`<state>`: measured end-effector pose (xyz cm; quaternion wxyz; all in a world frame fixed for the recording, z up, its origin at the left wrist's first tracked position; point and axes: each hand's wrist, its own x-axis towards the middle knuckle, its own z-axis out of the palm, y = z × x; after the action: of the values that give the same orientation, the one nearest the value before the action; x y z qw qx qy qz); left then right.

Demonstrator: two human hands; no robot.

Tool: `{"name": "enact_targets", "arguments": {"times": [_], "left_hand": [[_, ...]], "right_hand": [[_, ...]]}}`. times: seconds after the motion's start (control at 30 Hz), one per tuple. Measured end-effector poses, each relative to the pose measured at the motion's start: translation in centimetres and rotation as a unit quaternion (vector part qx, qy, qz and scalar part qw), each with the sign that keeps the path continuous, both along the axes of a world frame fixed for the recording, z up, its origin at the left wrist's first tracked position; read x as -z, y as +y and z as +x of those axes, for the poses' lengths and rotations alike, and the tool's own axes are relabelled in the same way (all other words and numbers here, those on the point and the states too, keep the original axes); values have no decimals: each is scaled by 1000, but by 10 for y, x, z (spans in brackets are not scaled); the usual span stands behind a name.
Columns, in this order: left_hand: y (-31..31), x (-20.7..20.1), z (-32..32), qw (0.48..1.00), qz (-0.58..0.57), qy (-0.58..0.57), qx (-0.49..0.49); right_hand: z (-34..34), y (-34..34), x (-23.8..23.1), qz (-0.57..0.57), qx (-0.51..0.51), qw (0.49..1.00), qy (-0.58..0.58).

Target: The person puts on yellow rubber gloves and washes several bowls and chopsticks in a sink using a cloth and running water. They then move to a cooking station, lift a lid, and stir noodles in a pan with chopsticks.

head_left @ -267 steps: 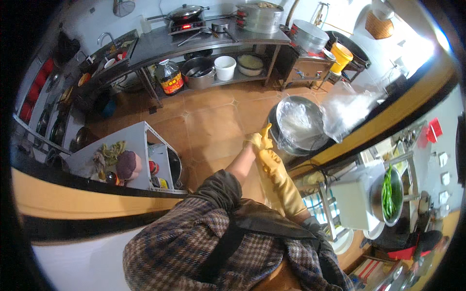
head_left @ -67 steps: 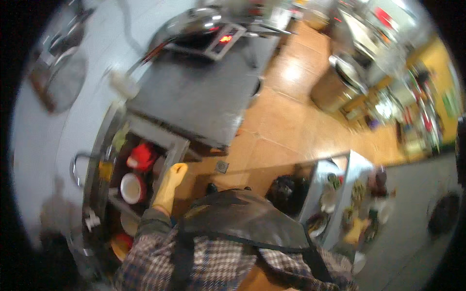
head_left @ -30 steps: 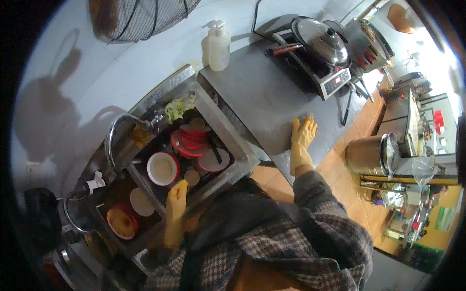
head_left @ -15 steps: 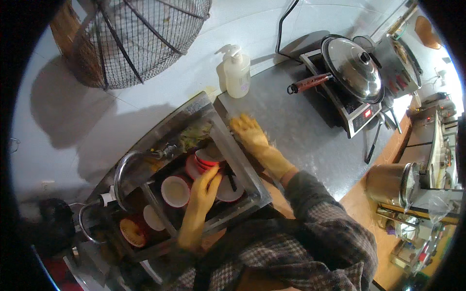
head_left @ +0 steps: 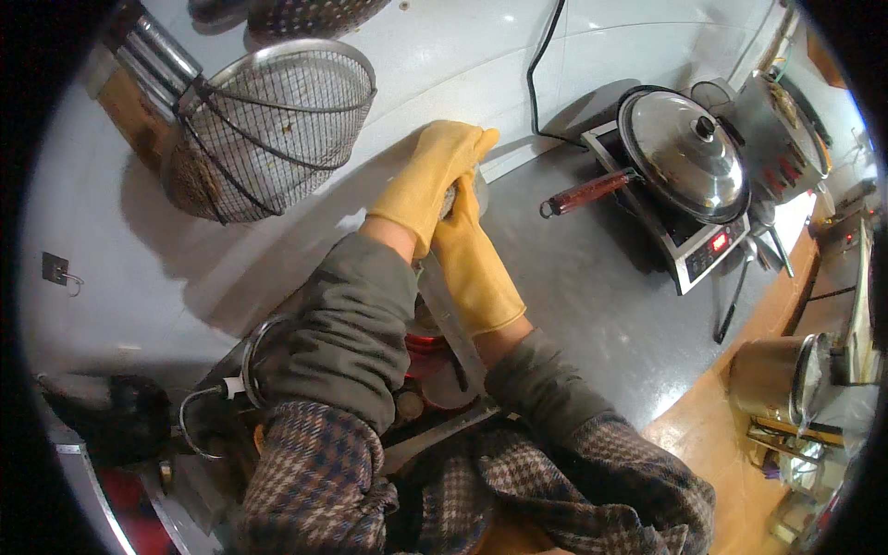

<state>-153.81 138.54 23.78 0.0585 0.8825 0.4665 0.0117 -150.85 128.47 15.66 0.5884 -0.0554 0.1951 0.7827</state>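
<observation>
Both my hands wear yellow rubber gloves and meet beside the wall, above the sink's far corner. My left hand (head_left: 437, 176) is closed over the top of a pale pump bottle (head_left: 482, 194), whose pump head it hides. Just below it, my right hand (head_left: 474, 264) curls around a rough grey scourer (head_left: 449, 202), mostly covered by the gloves. In the sink (head_left: 450, 335), partly behind my left sleeve, lie red bowls (head_left: 427, 356) and a dark-handled utensil (head_left: 460, 375).
A wire strainer basket (head_left: 277, 129) hangs on the wall at upper left. The curved faucet (head_left: 254, 356) stands at the sink's left. On the steel counter (head_left: 573, 268), a lidded pan (head_left: 684, 153) sits on an induction cooker (head_left: 712, 254), its red-brown handle (head_left: 587, 192) pointing toward me.
My left hand has left the bowls in the sink and risen to the pump bottle. My right hand has shifted slightly left, near the bottle. The view has tilted a little.
</observation>
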Motion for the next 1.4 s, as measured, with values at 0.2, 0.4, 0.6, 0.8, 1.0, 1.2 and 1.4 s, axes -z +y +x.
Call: {"name": "enact_targets", "arguments": {"times": [0.2,0.4,0.6,0.8,1.0,1.2,1.4], "left_hand": [[-10,-14,4,964,-133,-191,-129],[-18,-15,-6,983,-65,-168,-25],[-21,-11,-1,911,-128,-374,-121],[-113,19,-72,672,-50,-738,-43],[-296,202,-113,312,-264,-887,-217],[-406,291,-157,30,-271,-908,-317],[-489,307,-271,35,-49,-866,-496]], "right_hand": [[10,-13,-39,-33,33,995,-89],[11,7,-25,-109,-9,994,3],[17,7,12,4,-26,998,-63],[38,-27,33,36,-90,976,-193],[-12,-106,91,69,-259,940,-212],[-88,-229,147,-22,-423,862,-277],[-214,-269,217,185,-389,788,-440]]}}
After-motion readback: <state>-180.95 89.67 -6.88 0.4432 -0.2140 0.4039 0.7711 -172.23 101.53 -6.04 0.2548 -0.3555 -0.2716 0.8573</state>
